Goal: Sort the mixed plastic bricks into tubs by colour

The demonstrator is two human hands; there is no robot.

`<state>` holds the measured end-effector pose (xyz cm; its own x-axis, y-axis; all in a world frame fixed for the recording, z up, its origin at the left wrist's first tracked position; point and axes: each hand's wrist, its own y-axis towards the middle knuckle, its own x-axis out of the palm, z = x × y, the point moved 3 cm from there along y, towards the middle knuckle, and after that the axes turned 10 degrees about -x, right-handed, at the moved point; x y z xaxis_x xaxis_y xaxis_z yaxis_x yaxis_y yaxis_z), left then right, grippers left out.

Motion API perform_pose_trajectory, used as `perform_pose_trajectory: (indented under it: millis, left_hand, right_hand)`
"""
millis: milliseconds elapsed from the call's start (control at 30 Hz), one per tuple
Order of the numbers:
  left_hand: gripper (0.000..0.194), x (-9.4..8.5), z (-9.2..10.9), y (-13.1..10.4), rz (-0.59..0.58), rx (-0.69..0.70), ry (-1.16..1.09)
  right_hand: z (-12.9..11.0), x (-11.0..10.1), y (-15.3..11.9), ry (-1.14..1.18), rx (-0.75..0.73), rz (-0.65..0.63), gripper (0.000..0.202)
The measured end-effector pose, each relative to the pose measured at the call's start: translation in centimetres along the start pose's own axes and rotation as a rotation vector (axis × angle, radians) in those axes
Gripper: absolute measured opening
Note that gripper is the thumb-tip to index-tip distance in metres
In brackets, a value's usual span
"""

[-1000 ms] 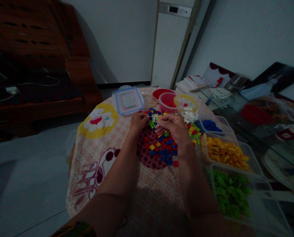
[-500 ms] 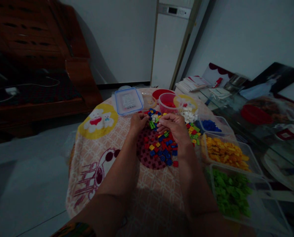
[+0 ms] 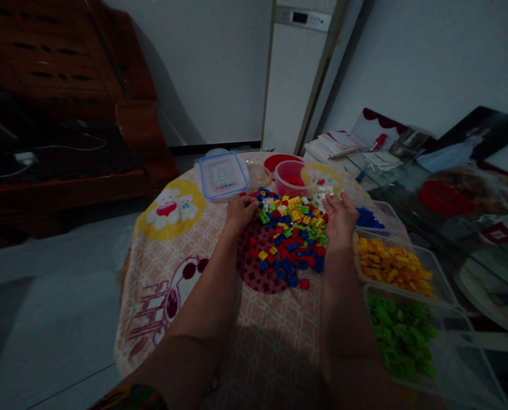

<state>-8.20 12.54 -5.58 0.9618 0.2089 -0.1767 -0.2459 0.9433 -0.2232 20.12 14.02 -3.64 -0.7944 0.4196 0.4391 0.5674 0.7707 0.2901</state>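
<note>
Where the two arms reach up from the bottom of the frame, a cloth (image 3: 177,273) with cartoon pictures covers the table. Low on the right sits a clear box of green bricks (image 3: 401,336). Just above it is a box of yellow bricks (image 3: 390,265). In the middle of the frame lies a pile of mixed bricks (image 3: 290,239), red, blue, yellow and green, right on the cloth between the hands. The left hand (image 3: 239,210) rests at the left edge of the pile with its fingers curled down. It touches the bricks there, but I cannot tell if it holds one. The right hand (image 3: 339,219) stands at the right edge of the pile. It is spread open with the fingers pointing up, and it holds nothing. Its side touches the bricks. Right of that hand is a box of blue bricks (image 3: 367,217). A few white bricks (image 3: 322,193) lie above the pile. Farther up are a red tub (image 3: 290,177) and a flat lid (image 3: 222,174) with a blue rim. At the top middle stands a tall white fridge (image 3: 294,74).
</note>
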Motion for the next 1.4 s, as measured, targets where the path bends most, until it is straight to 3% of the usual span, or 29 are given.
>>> perform_pose_trajectory:
  millis: [267, 633, 1233, 1400]
  left_hand:
    - [0.013, 0.0, 0.4, -0.4, 0.014, -0.001, -0.020]
    - [0.010, -0.1, 0.0, -0.1, 0.004, 0.015, 0.006]
    - [0.012, 0.0, 0.4, -0.4, 0.019, 0.014, -0.004]
    - [0.015, -0.2, 0.5, -0.5, 0.024, 0.023, -0.030]
  right_hand:
    - [-0.3, -0.2, 0.2, -0.050, -0.018, 0.068, 0.059]
    - [-0.9, -0.4, 0.5, -0.055, -0.022, 0.035, 0.060]
    - [-0.9, -0.5, 0.5, -0.127, -0.088, -0.033, 0.044]
    - [-1.9, -0.2, 0.2, -0.171, -0.085, -0.078, 0.034]
